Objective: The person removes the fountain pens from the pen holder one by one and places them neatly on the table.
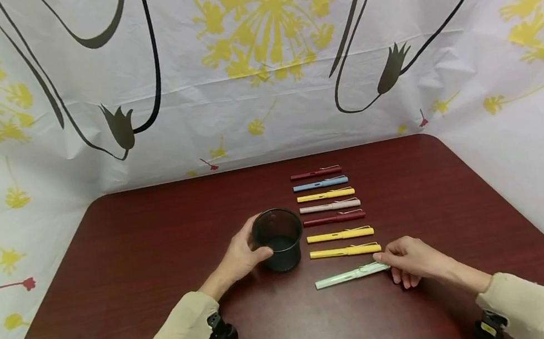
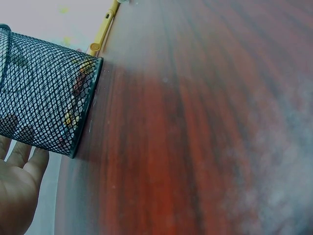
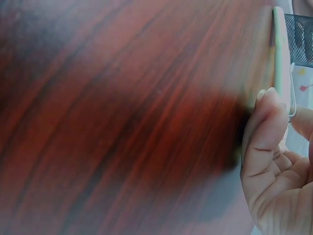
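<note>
A black mesh pen cup (image 1: 282, 256) stands upright near the middle of the table. My left hand (image 1: 241, 255) grips it from the left, thumb on the near side and fingers behind. In the left wrist view, fingers touch the mesh cup (image 2: 44, 88) wall. My right hand (image 1: 413, 259) pinches a pale green pen (image 1: 349, 276) by its clip end, between thumb and fingertips. The other end of that pen points left toward the cup. From the right wrist, the green pen (image 3: 279, 49) stretches away from the pinching fingers (image 3: 266, 117), its metal clip showing.
Beyond the green pen, several pens lie in a column: the nearest yellow pen (image 1: 344, 251), another yellow pen (image 1: 340, 235), a dark red pen (image 1: 333, 218), a pale pink pen (image 1: 329, 206), and more farther back, including a blue pen (image 1: 320, 184). A patterned white sheet (image 1: 187, 134) hangs behind the table.
</note>
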Action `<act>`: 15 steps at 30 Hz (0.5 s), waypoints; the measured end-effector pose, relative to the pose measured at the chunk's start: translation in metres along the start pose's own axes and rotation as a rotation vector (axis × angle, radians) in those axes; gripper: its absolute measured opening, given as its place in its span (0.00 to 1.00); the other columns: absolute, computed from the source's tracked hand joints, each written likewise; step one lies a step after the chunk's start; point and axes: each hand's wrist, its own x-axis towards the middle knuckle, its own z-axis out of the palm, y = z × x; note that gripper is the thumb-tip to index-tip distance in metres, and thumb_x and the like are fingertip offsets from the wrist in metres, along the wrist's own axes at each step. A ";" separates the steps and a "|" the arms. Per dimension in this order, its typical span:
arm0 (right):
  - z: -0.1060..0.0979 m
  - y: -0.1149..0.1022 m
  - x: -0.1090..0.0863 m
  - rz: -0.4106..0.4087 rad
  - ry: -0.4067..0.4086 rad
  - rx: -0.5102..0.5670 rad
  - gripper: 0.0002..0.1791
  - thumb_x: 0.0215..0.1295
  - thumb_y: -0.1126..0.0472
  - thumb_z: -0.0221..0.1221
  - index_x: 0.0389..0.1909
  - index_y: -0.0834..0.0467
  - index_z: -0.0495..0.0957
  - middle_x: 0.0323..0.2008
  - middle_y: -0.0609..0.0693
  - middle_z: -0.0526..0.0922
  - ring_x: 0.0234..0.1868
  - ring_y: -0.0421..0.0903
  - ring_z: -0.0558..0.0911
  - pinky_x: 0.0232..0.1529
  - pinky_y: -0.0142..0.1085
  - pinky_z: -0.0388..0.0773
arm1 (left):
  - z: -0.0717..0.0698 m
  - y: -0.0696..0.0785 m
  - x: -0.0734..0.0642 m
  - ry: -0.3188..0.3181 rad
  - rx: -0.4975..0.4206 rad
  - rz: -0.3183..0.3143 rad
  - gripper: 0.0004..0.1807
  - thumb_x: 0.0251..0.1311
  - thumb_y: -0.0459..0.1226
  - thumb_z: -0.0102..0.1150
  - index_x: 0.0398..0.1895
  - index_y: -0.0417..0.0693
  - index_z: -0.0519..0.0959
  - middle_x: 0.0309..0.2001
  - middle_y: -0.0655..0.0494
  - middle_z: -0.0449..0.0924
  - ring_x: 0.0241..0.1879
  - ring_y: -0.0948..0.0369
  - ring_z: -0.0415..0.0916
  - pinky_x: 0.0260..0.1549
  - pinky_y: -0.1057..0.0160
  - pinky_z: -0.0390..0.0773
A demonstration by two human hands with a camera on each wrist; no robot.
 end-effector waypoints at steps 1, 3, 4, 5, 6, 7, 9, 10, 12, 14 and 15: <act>0.000 0.000 0.000 -0.006 -0.001 -0.018 0.24 0.69 0.47 0.51 0.23 0.64 0.73 0.15 0.52 0.78 0.12 0.45 0.76 0.14 0.41 0.76 | 0.000 0.000 0.000 -0.001 0.000 -0.001 0.51 0.45 0.62 0.64 0.67 0.41 0.60 0.62 0.38 0.67 0.58 0.42 0.68 0.52 0.44 0.70; -0.001 -0.001 0.001 -0.016 -0.005 -0.047 0.24 0.69 0.47 0.51 0.22 0.63 0.73 0.14 0.51 0.77 0.11 0.45 0.75 0.13 0.40 0.75 | 0.000 0.000 0.000 -0.001 -0.002 -0.001 0.51 0.45 0.62 0.64 0.67 0.41 0.60 0.62 0.38 0.67 0.59 0.42 0.68 0.52 0.44 0.69; -0.001 -0.001 0.001 -0.018 -0.005 -0.058 0.24 0.69 0.47 0.51 0.22 0.63 0.73 0.14 0.51 0.77 0.11 0.45 0.75 0.13 0.40 0.75 | 0.000 0.000 0.000 -0.001 -0.004 -0.001 0.51 0.46 0.61 0.64 0.67 0.41 0.60 0.62 0.38 0.66 0.59 0.42 0.67 0.53 0.43 0.69; -0.001 -0.002 0.001 -0.020 -0.005 -0.067 0.24 0.69 0.46 0.51 0.22 0.62 0.73 0.13 0.51 0.77 0.10 0.45 0.75 0.13 0.40 0.75 | 0.000 0.000 0.001 -0.001 -0.003 -0.001 0.51 0.46 0.61 0.64 0.67 0.41 0.60 0.62 0.38 0.66 0.59 0.42 0.67 0.53 0.43 0.69; -0.001 -0.002 0.001 -0.022 -0.005 -0.068 0.24 0.69 0.46 0.51 0.22 0.62 0.73 0.13 0.51 0.77 0.10 0.45 0.75 0.13 0.40 0.75 | 0.000 0.000 0.001 0.000 -0.005 -0.001 0.51 0.46 0.61 0.64 0.67 0.41 0.60 0.62 0.38 0.66 0.59 0.42 0.67 0.53 0.43 0.69; -0.001 -0.002 0.000 -0.023 -0.005 -0.068 0.24 0.69 0.46 0.51 0.22 0.62 0.73 0.13 0.51 0.77 0.10 0.45 0.75 0.13 0.40 0.75 | 0.000 0.000 0.001 0.000 -0.005 0.000 0.51 0.46 0.61 0.64 0.67 0.40 0.60 0.62 0.38 0.66 0.59 0.42 0.67 0.53 0.43 0.69; -0.001 -0.001 0.000 -0.020 -0.003 -0.056 0.24 0.69 0.46 0.51 0.23 0.63 0.73 0.14 0.51 0.77 0.11 0.46 0.76 0.13 0.40 0.75 | 0.000 0.001 0.000 -0.001 -0.009 0.002 0.51 0.46 0.61 0.64 0.67 0.40 0.60 0.62 0.37 0.66 0.59 0.42 0.67 0.53 0.43 0.68; 0.000 -0.001 0.000 -0.016 -0.002 -0.044 0.24 0.69 0.47 0.51 0.23 0.63 0.73 0.15 0.51 0.78 0.12 0.46 0.76 0.14 0.40 0.76 | 0.000 0.001 0.000 -0.002 -0.012 0.004 0.51 0.46 0.60 0.64 0.67 0.40 0.60 0.62 0.37 0.66 0.59 0.42 0.67 0.53 0.42 0.68; 0.000 0.000 -0.001 -0.010 0.001 -0.019 0.24 0.69 0.47 0.52 0.24 0.63 0.73 0.16 0.51 0.78 0.13 0.47 0.77 0.14 0.41 0.76 | 0.000 0.002 0.000 -0.003 -0.020 0.006 0.50 0.47 0.59 0.65 0.67 0.40 0.60 0.62 0.38 0.66 0.60 0.42 0.67 0.53 0.42 0.68; 0.001 0.001 -0.002 -0.001 0.011 0.003 0.23 0.68 0.47 0.52 0.24 0.64 0.73 0.17 0.52 0.78 0.14 0.48 0.78 0.15 0.41 0.77 | 0.000 0.002 0.000 -0.006 -0.025 0.008 0.50 0.47 0.59 0.65 0.67 0.40 0.60 0.63 0.38 0.66 0.60 0.42 0.66 0.53 0.41 0.67; 0.001 0.001 -0.003 0.002 0.016 0.010 0.23 0.68 0.47 0.53 0.24 0.64 0.73 0.17 0.52 0.79 0.14 0.48 0.78 0.15 0.41 0.77 | 0.000 0.002 -0.001 -0.006 -0.024 0.009 0.50 0.47 0.59 0.65 0.68 0.40 0.60 0.63 0.38 0.66 0.60 0.42 0.66 0.53 0.41 0.67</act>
